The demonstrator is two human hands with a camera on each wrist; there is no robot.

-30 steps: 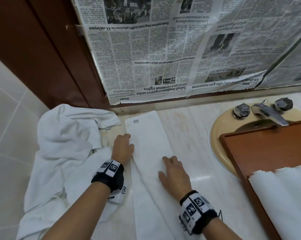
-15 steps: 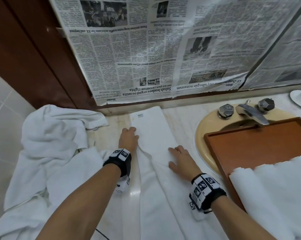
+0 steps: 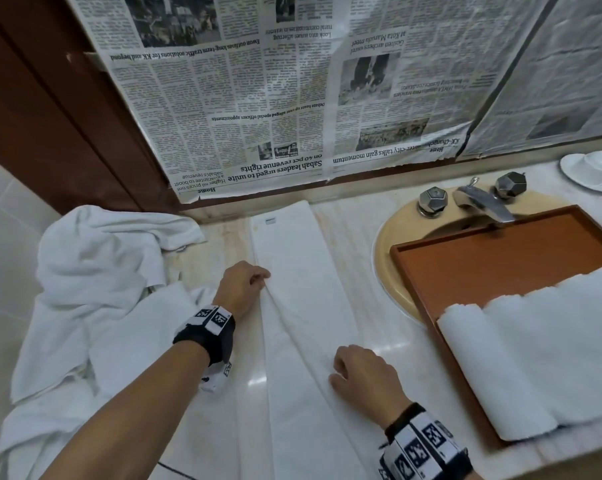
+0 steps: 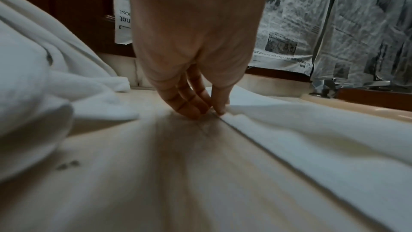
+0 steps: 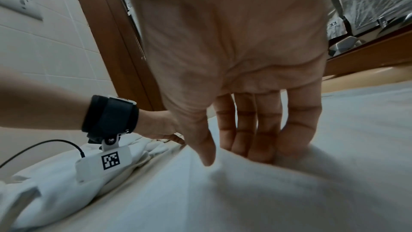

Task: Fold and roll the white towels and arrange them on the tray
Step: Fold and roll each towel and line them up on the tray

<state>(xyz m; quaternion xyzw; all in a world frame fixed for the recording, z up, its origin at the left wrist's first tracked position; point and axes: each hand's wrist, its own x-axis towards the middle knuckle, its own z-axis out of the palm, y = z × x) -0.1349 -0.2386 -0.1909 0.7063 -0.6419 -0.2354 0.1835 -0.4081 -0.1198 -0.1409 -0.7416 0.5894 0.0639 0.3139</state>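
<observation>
Towel [image 3: 292,271], a long white strip folded lengthways, lay on the pale marble counter [image 3: 355,306] with its far end at the wall and its near end running off towards the person. From where I stood, the left hand [image 3: 240,289] sat at the strip's left edge, thumb and fingertips [image 4: 219,108] pinching that edge where a crease rose in the cloth. The right hand [image 3: 361,375] was lower down, near the right edge, its fingers [image 5: 265,130] bent over and gathering up a soft ridge of the fabric against the thumb. Both wrists wore black bands with printed marker tags.

Left of the left hand lay a loose heap of white towels [image 3: 95,289], spilling over the counter's edge. To the right, a brown wooden tray [image 3: 500,258] rested across the yellow sink basin [image 3: 393,244], and rolled white towels [image 3: 534,341] lay side by side in its near half. Behind the tray stood the metal tap [image 3: 479,199] with its two faceted knobs. Upside-down newspaper sheets [image 3: 275,98] covered the wall above, and a white cup and saucer [image 3: 593,168] sat at the far right.
</observation>
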